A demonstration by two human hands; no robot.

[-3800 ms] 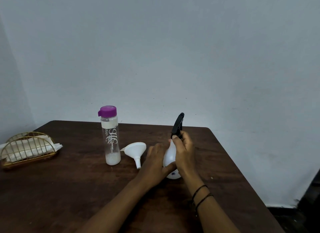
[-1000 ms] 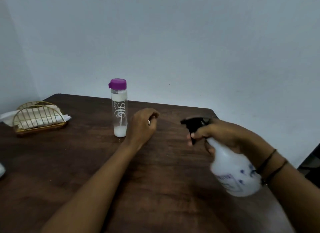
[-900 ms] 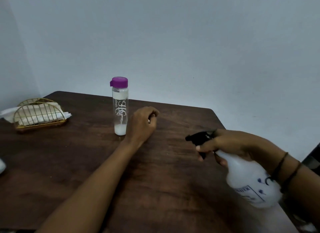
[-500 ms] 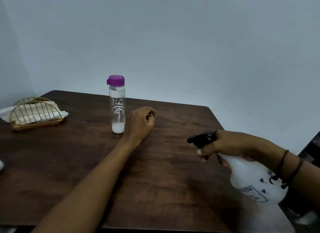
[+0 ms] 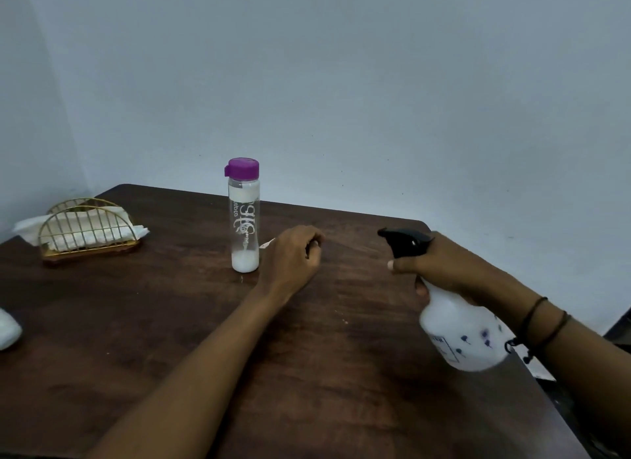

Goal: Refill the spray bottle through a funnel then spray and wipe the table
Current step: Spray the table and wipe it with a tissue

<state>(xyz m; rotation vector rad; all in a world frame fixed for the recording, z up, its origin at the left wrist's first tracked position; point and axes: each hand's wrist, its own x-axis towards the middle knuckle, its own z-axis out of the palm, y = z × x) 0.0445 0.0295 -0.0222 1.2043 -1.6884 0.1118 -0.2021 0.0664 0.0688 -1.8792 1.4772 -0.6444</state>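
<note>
1. Step in hand, as judged: spraying. The funnel is not clearly in view and the spray bottle [image 5: 461,332] carries its black trigger head, so the refill appears done.
2. Right hand [image 5: 440,267] is wrapped round the spray bottle's neck, one finger on the trigger; the bottle is held tilted above the table [image 5: 341,373] near its right edge, nozzle pointing left across the top.
3. Left hand [image 5: 290,257] rests on the table as a loose fist toward the far edge, just beside the purple-capped bottle [image 5: 243,216]. A white sliver shows at its knuckles; whether it holds anything I cannot tell.
4. Napkin holder [image 5: 87,231] stands at the far left corner.
5. Next move calls for trigger squeezes over the bare centre, then a napkin for wiping.
</note>
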